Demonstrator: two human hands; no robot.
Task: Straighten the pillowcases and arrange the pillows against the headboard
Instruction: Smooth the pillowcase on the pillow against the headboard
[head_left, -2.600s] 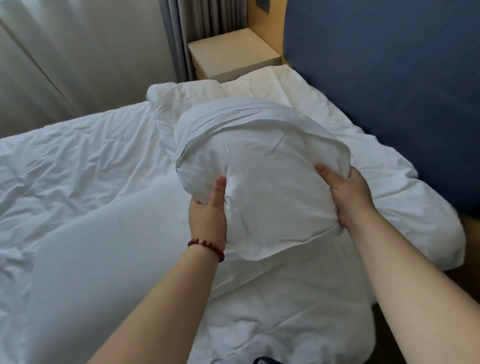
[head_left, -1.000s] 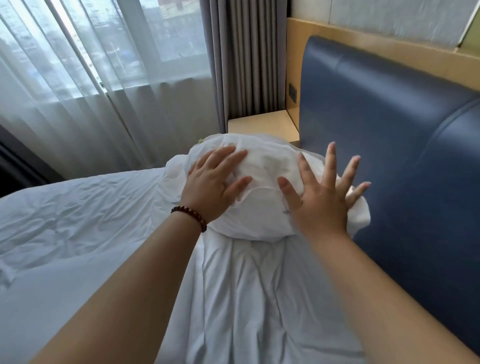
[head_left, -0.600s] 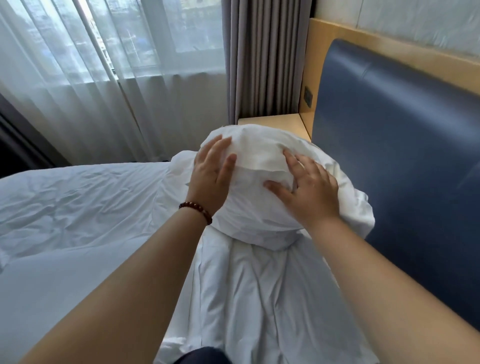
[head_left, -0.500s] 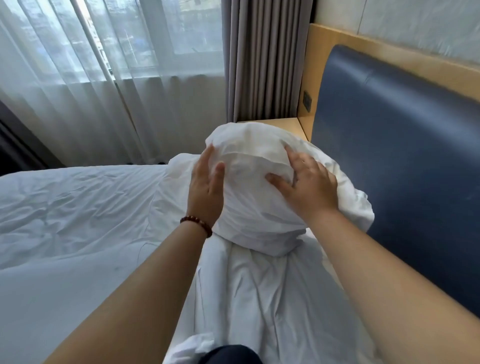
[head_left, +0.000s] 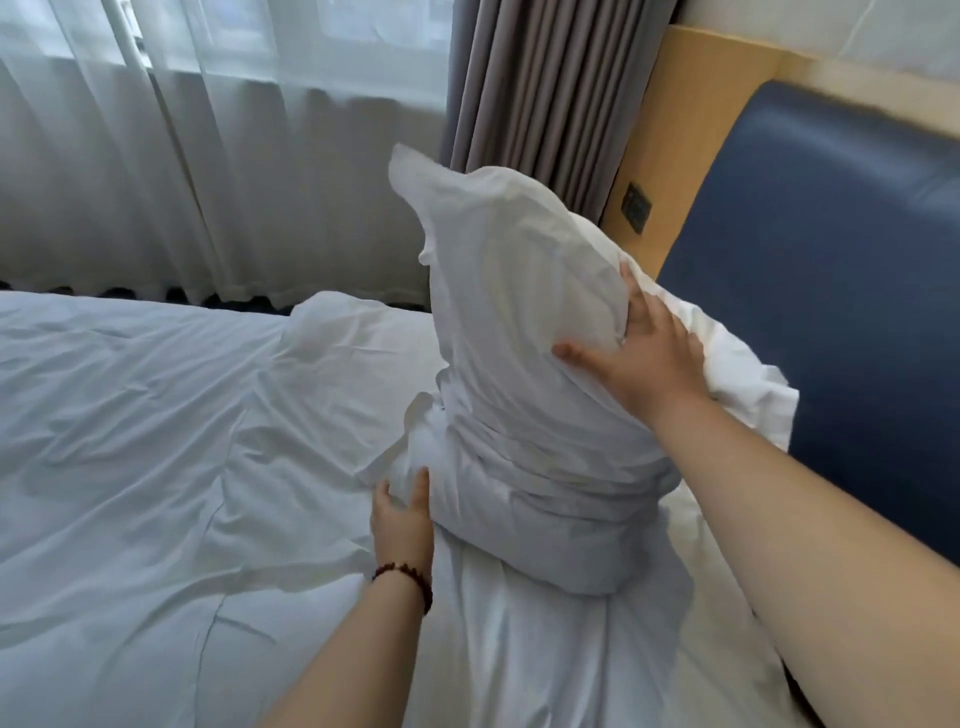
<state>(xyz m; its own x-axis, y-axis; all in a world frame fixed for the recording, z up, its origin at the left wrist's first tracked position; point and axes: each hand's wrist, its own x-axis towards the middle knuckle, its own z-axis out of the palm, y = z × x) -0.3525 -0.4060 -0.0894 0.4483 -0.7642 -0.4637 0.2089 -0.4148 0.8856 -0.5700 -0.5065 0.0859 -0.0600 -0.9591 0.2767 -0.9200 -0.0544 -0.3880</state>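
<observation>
Standing up on its end on the bed cover (head_left: 130, 467), the white pillow (head_left: 519, 364) is close to the blue headboard (head_left: 831, 312), and its top corner flops over to the left. The left hand (head_left: 402, 525) holds the pillow's bottom left corner, with the thumb on one side and the fingers on the other, pushed into the soft cloth. A bracelet (head_left: 405, 574) of dark red beads sits on that wrist. The right hand (head_left: 649, 358) grips the pillow's right side higher up. Its thumb lies across the front and its fingers go up along the edge, but a fold hides the fingertips. Some more white cloth (head_left: 743, 384) bunches up between this hand and the headboard. It is hard to tell if this is part of the same pillowcase or another pillow, and it hides whether the pillow touches the headboard. The bottom edge of the picture cuts off both arms. To the left the bed cover is wide, flat and wrinkled, with lots of room. Behind the bed hang a thin white curtain (head_left: 156, 156) and a grey curtain (head_left: 535, 93). Next to the grey curtain is a wooden panel (head_left: 675, 130) with a small dark switch plate (head_left: 636, 207) on it.
</observation>
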